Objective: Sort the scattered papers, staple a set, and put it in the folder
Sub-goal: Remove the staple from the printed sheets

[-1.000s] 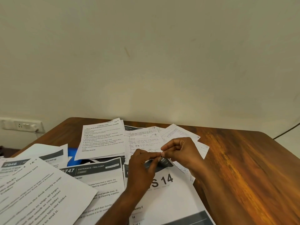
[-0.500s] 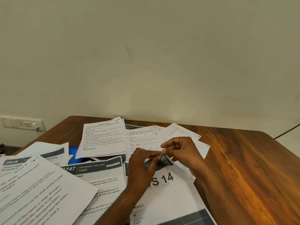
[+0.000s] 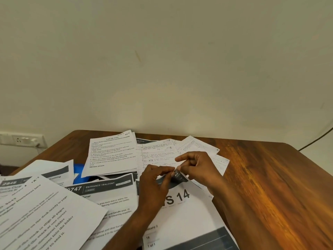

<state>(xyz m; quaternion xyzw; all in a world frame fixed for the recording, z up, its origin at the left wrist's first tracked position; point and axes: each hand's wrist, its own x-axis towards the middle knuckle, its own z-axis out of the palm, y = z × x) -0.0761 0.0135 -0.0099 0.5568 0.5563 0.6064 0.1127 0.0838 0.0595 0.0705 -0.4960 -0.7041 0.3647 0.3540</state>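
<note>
**Sorting barely begun: both hands on one corner**

The left hand [image 3: 155, 179] and the right hand [image 3: 196, 166] meet over the top right corner of the "14" sheet [image 3: 182, 213], which lies at the near centre of the wooden table [image 3: 270, 186]. Both hands pinch that dark printed corner [image 3: 177, 175], lifted and curled off the page; whether a staple or clip sits there is too small to tell.

The papers are still scattered. A typed task sheet [image 3: 112, 154] lies far left of the hands, handwritten pages [image 3: 158, 154] lie just beyond them, the "Entrance / Balcony" sheet [image 3: 108, 195] sits left of the "14" sheet, and more pages overlap at the near left. A blue object [image 3: 78, 171], possibly the folder, shows under the left-hand papers. No stapler is in view.

In my judgement nothing is yet gathered, stapled or filed; every step remains.
</note>
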